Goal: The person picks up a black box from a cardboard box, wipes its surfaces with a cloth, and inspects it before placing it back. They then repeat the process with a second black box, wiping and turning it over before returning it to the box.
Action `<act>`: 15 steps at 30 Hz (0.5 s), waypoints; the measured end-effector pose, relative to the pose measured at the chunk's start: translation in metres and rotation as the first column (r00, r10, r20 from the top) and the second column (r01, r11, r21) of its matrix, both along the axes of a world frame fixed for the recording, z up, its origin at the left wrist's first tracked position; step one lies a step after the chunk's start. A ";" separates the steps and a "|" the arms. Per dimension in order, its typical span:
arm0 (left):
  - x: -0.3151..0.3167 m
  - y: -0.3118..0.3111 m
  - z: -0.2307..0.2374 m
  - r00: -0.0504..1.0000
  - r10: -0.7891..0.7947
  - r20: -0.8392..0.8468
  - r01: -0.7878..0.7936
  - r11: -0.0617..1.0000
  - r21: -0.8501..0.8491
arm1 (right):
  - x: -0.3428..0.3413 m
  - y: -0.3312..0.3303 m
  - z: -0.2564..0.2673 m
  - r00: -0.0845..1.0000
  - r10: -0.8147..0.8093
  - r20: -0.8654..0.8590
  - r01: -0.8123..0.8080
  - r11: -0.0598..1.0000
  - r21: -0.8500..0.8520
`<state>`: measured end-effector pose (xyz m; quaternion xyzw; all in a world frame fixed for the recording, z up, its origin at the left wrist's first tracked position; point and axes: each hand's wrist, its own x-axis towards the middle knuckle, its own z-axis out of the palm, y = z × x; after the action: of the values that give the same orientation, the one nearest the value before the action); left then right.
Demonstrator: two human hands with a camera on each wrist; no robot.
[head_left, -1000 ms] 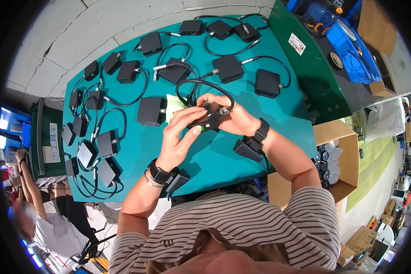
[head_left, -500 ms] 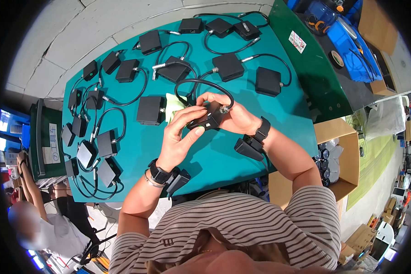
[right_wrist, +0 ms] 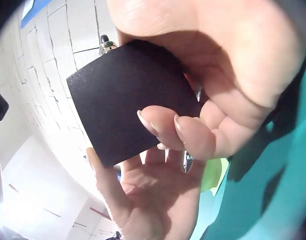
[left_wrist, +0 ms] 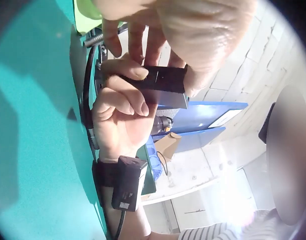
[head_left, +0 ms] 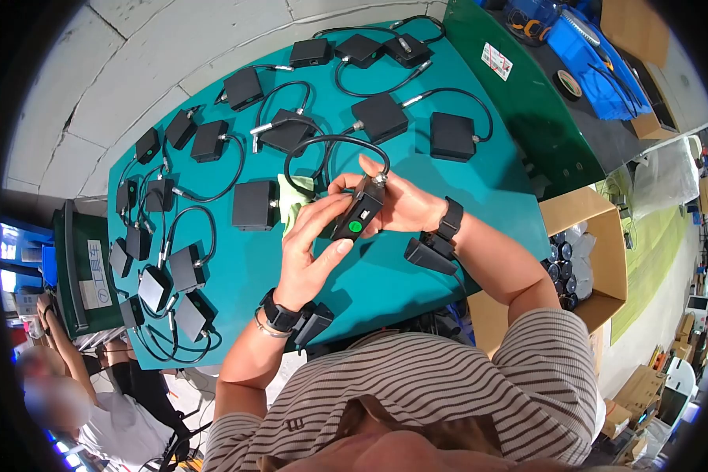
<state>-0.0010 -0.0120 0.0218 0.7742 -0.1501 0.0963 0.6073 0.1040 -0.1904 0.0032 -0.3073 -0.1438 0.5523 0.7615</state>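
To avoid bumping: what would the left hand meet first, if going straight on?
The left hand would first meet the black box it grips; beyond, probably the right hand, though depth is unclear.

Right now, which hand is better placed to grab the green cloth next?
Probably the left hand: it's nearer the cloth, while the right hand is mostly across the black box; both hold it.

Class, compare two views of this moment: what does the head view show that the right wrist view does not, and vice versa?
Only the head view: a round green sticker and a small port on the end of the held black box, and an open cardboard carton.

Only the right wrist view: that box's broad face almost full on, the right hand's fingertips against it.

Both: each hand, including the left hand, the box, the light-green cloth and the teal tabletop.
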 end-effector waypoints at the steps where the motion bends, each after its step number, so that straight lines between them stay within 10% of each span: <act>1: 0.000 0.000 0.001 1.000 -0.004 -0.001 0.004 1.000 0.001 | 0.000 0.000 0.001 1.000 0.014 -0.021 -0.015 1.000 -0.006; 15: -0.002 -0.003 0.000 1.000 0.006 0.004 -0.006 1.000 0.016 | 0.001 0.000 0.003 0.998 0.031 -0.059 -0.034 0.998 -0.055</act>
<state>-0.0026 -0.0147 0.0221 0.7794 -0.1497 0.0983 0.6004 0.1046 -0.1908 0.0059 -0.3102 -0.1110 0.5770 0.7474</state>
